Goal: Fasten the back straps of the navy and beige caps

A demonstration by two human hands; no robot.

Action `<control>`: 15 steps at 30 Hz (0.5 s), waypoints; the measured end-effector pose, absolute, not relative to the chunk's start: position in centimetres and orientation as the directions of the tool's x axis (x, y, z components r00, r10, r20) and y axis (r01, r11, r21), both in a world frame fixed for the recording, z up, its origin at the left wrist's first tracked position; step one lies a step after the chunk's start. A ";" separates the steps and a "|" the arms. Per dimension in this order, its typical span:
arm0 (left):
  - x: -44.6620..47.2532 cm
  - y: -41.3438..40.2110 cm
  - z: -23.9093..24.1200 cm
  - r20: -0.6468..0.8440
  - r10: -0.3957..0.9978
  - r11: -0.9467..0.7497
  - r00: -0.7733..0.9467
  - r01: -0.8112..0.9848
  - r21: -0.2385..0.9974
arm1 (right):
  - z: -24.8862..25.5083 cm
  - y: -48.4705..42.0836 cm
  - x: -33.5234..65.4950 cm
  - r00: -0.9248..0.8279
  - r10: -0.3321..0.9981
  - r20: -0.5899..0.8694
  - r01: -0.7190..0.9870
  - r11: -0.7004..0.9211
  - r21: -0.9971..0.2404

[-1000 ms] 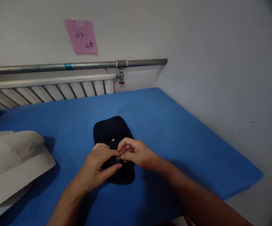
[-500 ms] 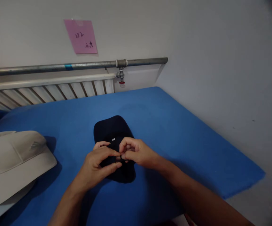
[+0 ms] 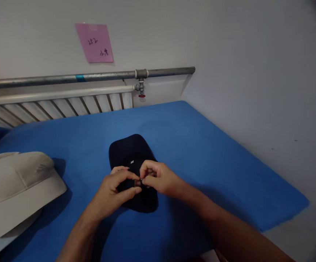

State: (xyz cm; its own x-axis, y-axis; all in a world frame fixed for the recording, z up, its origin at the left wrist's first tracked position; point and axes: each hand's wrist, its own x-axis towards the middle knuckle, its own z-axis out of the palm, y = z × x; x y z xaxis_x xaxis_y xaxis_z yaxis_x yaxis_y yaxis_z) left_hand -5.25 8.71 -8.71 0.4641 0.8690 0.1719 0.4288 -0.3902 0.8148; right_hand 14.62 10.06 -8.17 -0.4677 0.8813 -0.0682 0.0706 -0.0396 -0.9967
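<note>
Dark navy cap [image 3: 129, 151] laid flat on the blue mat [image 3: 201, 153], near its middle. A small metal buckle [image 3: 137, 183] at the cap's near end is pinched between the fingertips of both hands. Left hand [image 3: 111, 191] closed on it from the left, right hand [image 3: 158, 178] from the right, fingertips meeting. Beige cap [image 3: 16, 185] lies well apart at the left. Pink note [image 3: 94, 43] is stuck on the wall above a grey pipe [image 3: 92, 76].

I've got a blue mat [image 3: 201, 145] under everything here. A dark cap [image 3: 130, 151] lies flat at its middle, and a beige hat [image 3: 16, 185] sits well left of the cap at the mat's edge.
</note>
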 end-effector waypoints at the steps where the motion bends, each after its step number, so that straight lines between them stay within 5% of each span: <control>1: -5.4 8.7 -8.5 0.100 0.882 -0.326 0.461 0.441 0.837 | -8.1 10.0 14.6 -0.462 0.885 -0.065 0.072 -0.036 -0.997; 8: -6.9 9.2 -7.8 -0.176 0.820 -0.153 0.545 0.505 0.849 | -7.8 10.2 15.1 -0.559 0.805 -0.199 0.202 -0.101 -0.974; 15: -7.1 9.0 -8.1 -0.216 0.790 -0.046 0.574 0.406 0.913 | -8.1 10.4 15.3 -0.675 0.695 -0.249 0.324 -0.023 -0.946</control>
